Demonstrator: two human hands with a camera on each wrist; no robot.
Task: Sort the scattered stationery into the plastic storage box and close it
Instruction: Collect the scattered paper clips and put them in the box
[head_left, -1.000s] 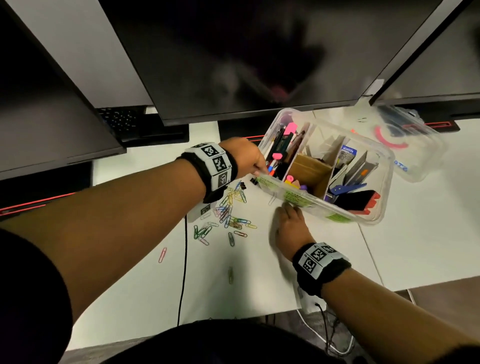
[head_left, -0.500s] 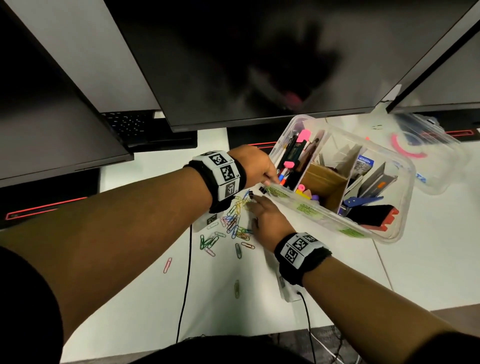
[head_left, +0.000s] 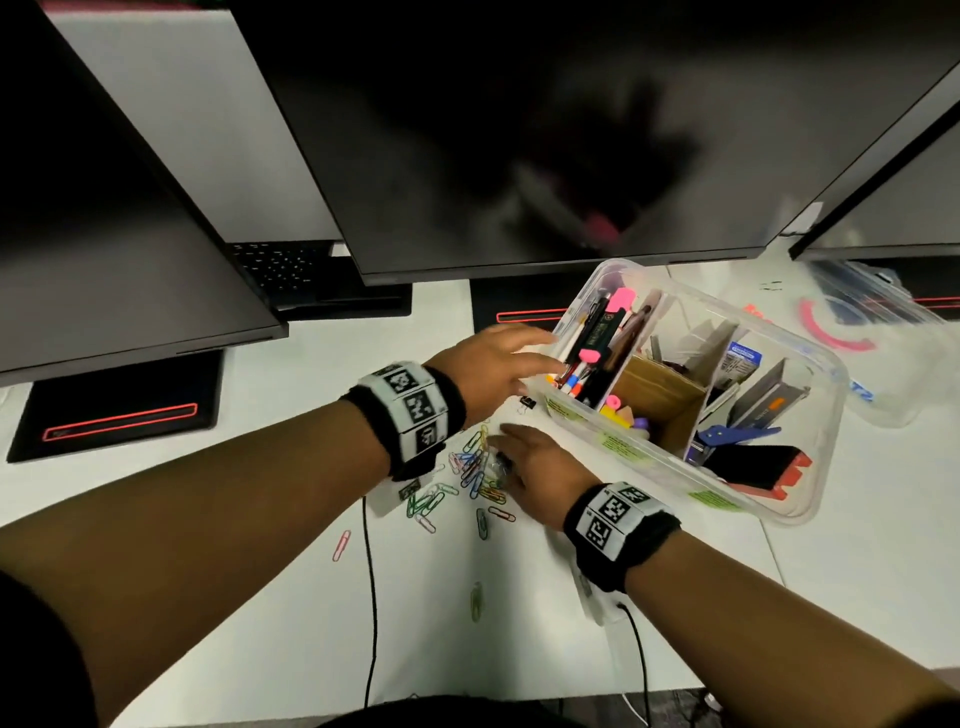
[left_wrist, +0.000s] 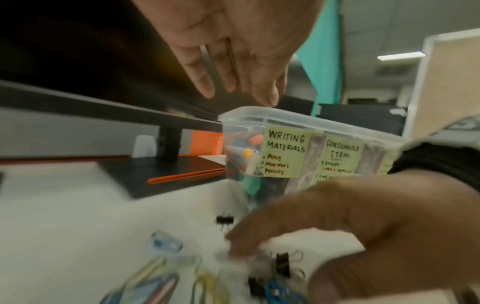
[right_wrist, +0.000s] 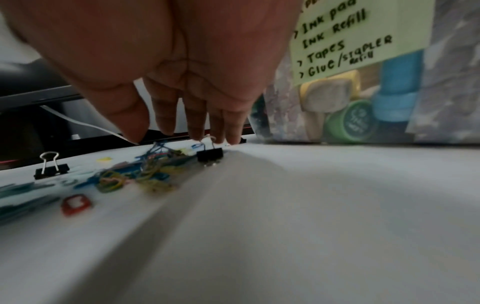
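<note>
Most of the white desk (head_left: 857, 545) is taken up by three dark monitors (head_left: 519, 130), and the clear plastic box (head_left: 810, 499) is seen lying open on it at the right, its dividers already filled with pens, a stapler and a cardboard insert. Its lid (head_left: 883, 364) is set aside just behind it, well clear of the rim, so closing is judged not yet begun. The left hand (head_left: 493, 369) is held with fingers straight at the near corner of the box, one fingertip touching the rim in the left wrist view, nothing gripped. The right hand (head_left: 535, 467) is spread flat, fingers extended, over the heap of coloured paper clips (head_left: 472, 473) just beside the box (whether anything is pinched under it cannot be told). Black binder clips (right_wrist: 209, 154) lie among them, one at the fingertips.

Several slips are judged possible: the box could be shoved or tipped if the left hand presses its corner; clips could be scattered further, even off the desk edge, if swept rather than gathered; tangled clips could be dropped in the wrong section; stray clips, such as the pink one (head_left: 341, 544) apart from the heap, could be overlooked
</note>
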